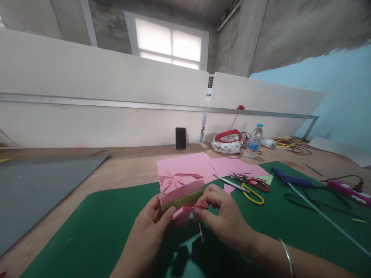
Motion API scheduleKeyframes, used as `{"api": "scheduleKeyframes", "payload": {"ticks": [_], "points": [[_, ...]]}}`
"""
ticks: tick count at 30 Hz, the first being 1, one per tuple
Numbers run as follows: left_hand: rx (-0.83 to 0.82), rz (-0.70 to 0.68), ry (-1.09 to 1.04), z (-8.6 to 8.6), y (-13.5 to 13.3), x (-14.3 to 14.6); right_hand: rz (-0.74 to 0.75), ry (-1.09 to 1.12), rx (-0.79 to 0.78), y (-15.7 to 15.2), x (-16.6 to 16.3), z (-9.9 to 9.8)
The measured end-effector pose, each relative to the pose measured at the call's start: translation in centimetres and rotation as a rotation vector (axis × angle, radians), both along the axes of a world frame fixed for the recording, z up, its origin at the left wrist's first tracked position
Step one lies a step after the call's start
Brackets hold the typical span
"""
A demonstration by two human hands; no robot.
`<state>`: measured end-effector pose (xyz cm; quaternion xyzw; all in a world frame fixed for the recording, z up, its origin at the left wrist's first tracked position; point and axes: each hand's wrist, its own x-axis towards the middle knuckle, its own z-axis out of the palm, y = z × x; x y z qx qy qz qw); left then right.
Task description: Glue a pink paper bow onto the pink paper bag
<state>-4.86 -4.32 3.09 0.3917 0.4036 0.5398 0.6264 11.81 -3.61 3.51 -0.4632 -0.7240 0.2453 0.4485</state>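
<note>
Both hands hold a folded piece of pink and green paper (182,196) above a green cutting mat (95,227). My left hand (150,227) grips its left end, thumb on the front. My right hand (224,216) pinches a small pink flap at the paper's lower right. A thin pink sliver hangs below the fingers. A silver bangle (285,255) circles my right wrist.
Pink paper sheets (203,164) lie behind the hands. Scissors with red and yellow handles (252,187) rest to the right, then a blue glue gun (290,179), a pink tool (349,191) and cables. A phone (180,138), a bag (227,142) and a water bottle (254,141) stand by the white wall. A grey mat (34,189) lies at left.
</note>
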Motion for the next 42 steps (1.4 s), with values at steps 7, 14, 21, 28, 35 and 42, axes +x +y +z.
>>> {"api": "scheduleKeyframes", "payload": {"ticks": [7,14,21,28,35,42], "points": [[0.016,-0.018,0.001,-0.2,-0.2,0.0,-0.102,-0.031,0.09,0.3,0.2,-0.3],[-0.044,-0.083,-0.09,-0.3,-0.4,0.2,-0.116,0.023,0.1,0.6,0.0,-0.6],[-0.094,-0.089,-0.15,-0.3,-0.5,0.1,-0.128,0.015,0.095,0.7,0.0,-0.7],[-0.129,-0.08,-0.135,0.1,-0.9,0.5,-0.168,-0.012,0.119,1.1,-0.2,-0.8],[-0.128,-0.063,-0.103,0.7,-1.3,0.5,-0.192,-0.007,0.126,1.1,0.1,-0.5],[-0.181,-0.06,-0.153,1.0,-1.3,0.8,-0.322,0.149,0.013,1.2,-0.4,-0.5]]}}
